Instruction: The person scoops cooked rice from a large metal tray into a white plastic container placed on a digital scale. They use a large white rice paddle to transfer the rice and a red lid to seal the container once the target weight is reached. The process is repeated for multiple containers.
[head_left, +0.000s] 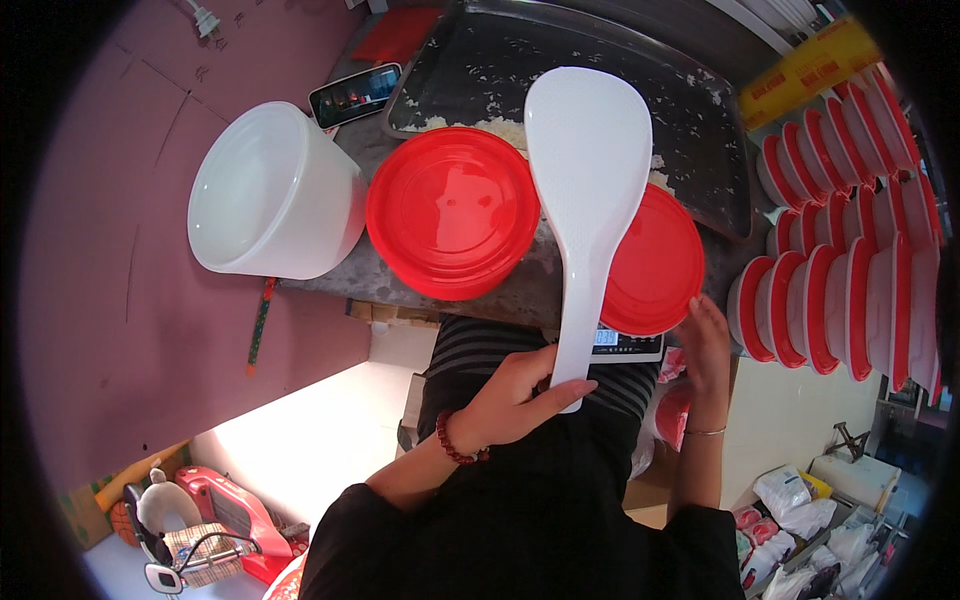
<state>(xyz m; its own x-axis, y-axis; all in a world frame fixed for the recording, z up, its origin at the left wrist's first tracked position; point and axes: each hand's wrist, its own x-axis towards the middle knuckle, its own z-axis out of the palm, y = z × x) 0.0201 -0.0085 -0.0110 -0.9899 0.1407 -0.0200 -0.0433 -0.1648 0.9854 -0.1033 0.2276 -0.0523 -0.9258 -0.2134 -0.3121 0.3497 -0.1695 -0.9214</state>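
Note:
My left hand (517, 397) grips the handle of a large white plastic rice paddle (589, 150), its broad blade pointing away from me. At the right, my right hand (703, 337) has its fingers on the rim of a round red lid (656, 262). This lid sits over a digital kitchen scale (634, 349) with a lit display; the paddle covers part of the lid. Whether a bowl is under it is hard to see. To the left stand a stack of red lids (454, 210) and a tall whitish plastic tub (322, 217).
Behind lies a large dark metal tray (697, 187) with white rice clumps (502, 131) along its near side. A phone (356, 94) leans by its left corner. Stacked red-lidded containers (832, 307) rise at the right, below a yellow roll (814, 71). A pink wall (187, 315) borders the left.

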